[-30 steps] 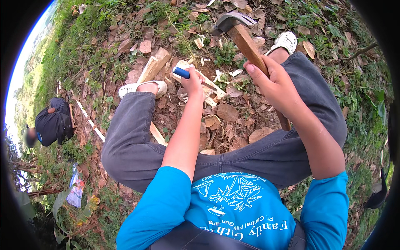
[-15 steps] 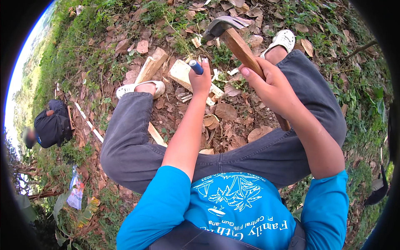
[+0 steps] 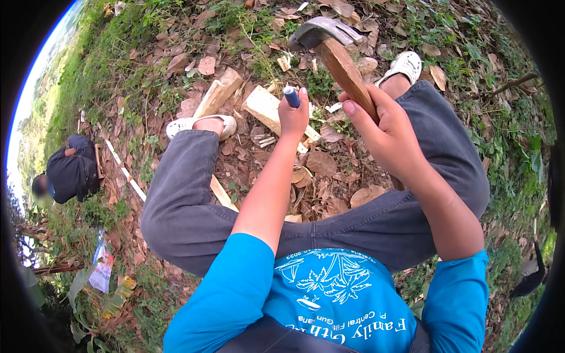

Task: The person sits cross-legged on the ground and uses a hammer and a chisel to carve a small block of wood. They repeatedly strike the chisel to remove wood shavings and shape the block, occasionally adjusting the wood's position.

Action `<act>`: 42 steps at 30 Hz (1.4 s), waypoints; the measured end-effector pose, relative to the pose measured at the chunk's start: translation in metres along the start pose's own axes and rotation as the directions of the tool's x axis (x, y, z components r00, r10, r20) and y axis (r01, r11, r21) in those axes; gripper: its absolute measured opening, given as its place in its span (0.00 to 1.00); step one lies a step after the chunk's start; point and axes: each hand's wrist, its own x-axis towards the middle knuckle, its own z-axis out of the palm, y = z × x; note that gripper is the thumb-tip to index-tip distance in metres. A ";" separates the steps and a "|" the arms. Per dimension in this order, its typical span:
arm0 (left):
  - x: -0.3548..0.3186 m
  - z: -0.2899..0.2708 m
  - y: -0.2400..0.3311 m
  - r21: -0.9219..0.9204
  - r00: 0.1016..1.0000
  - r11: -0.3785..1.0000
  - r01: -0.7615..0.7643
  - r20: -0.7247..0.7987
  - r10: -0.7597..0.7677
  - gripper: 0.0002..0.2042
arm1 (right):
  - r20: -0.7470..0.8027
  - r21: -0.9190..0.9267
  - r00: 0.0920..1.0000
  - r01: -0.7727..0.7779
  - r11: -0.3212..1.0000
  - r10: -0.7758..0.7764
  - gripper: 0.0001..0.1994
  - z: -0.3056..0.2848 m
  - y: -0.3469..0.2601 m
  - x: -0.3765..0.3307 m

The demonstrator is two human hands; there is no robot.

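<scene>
My right hand (image 3: 388, 126) is wrapped round the wooden handle of a claw hammer (image 3: 347, 70), its metal head raised toward the upper middle. My left hand (image 3: 294, 120) grips a blue-handled tool (image 3: 291, 97) upright. Only the pale-capped top of that handle shows; its lower end is hidden behind the hand. Just behind and left of this hand lies a pale, split wood block (image 3: 263, 107) on the ground. Small wood chips (image 3: 266, 141) are scattered beside it. The hammer head is up and to the right of the blue handle, apart from it.
My feet in white clogs (image 3: 404, 66) flank the work spot. A second wood piece (image 3: 219, 92) lies by the left clog, with a thin wood strip (image 3: 223, 193) nearer me. At far left a person in dark clothes (image 3: 73, 170) crouches near a white pole (image 3: 125, 169). Dry leaves cover the ground.
Both hands appear slightly shifted to the right and down, together with a small shift of the whole view. The hold on the hammer and the blue-handled tool is unchanged.
</scene>
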 end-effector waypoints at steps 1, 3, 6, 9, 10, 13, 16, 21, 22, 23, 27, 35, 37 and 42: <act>0.002 -0.001 0.002 0.015 1.000 1.000 0.014 -0.004 -0.014 0.18 | -0.009 0.050 0.999 0.048 0.998 -0.048 0.16 0.007 -0.004 -0.002; 0.004 0.000 -0.009 -0.068 0.999 0.997 0.034 -0.013 -0.035 0.17 | -0.015 0.079 0.988 0.152 0.985 -0.152 0.13 0.016 -0.007 -0.003; 0.001 0.004 -0.017 -0.065 1.000 0.998 -0.017 -0.020 0.016 0.16 | 0.113 -0.221 0.993 0.046 0.974 -0.021 0.12 0.021 0.026 0.006; -0.007 0.001 -0.004 0.030 0.997 0.999 -0.042 -0.066 0.044 0.15 | 0.124 -0.244 0.990 -0.033 0.969 0.065 0.12 0.020 0.023 0.014; 0.001 0.005 -0.007 0.003 0.997 0.998 -0.063 -0.035 0.063 0.15 | 0.091 -0.177 0.993 -0.055 0.983 0.072 0.11 0.018 0.007 0.014; -0.004 -0.001 -0.018 -0.026 0.998 0.998 -0.062 -0.007 0.062 0.15 | -0.049 0.046 0.972 0.234 0.971 -0.232 0.11 0.019 -0.038 0.004; -0.006 0.006 -0.006 -0.014 0.996 0.996 -0.086 0.003 0.086 0.16 | -0.068 -0.020 0.958 0.279 0.960 -0.280 0.08 0.025 -0.007 0.011; -0.004 -0.003 -0.020 0.017 0.999 0.999 -0.038 -0.012 0.038 0.16 | 0.018 -0.293 1.000 0.011 0.956 -0.006 0.13 0.019 0.029 0.019; -0.003 -0.006 -0.023 0.050 0.999 0.997 -0.053 0.001 0.053 0.16 | -0.042 -0.192 0.995 0.080 0.978 -0.090 0.11 0.018 0.026 0.020; -0.006 -0.005 -0.016 -0.003 0.999 0.999 0.038 0.015 -0.038 0.16 | -0.098 -0.093 0.984 0.143 0.985 -0.152 0.10 0.018 0.002 0.016; -0.004 0.002 -0.016 -0.020 0.999 0.999 0.032 0.012 -0.032 0.15 | -0.187 -0.005 0.920 0.350 0.937 -0.345 0.10 0.020 -0.009 0.011; -0.019 -0.025 -0.047 -0.348 0.897 0.843 0.410 -0.015 -0.442 0.14 | 0.220 -0.293 0.975 0.025 0.956 0.042 0.11 0.012 0.027 0.006; -0.017 -0.024 -0.034 -0.390 0.908 0.843 0.369 -0.040 -0.416 0.16 | 0.195 -0.193 0.980 0.011 0.981 0.027 0.12 0.009 0.012 0.002; -0.005 -0.029 -0.017 -0.390 0.956 0.879 0.274 0.009 -0.294 0.17 | 0.177 -0.210 0.981 -0.047 0.977 0.085 0.12 0.002 0.015 0.004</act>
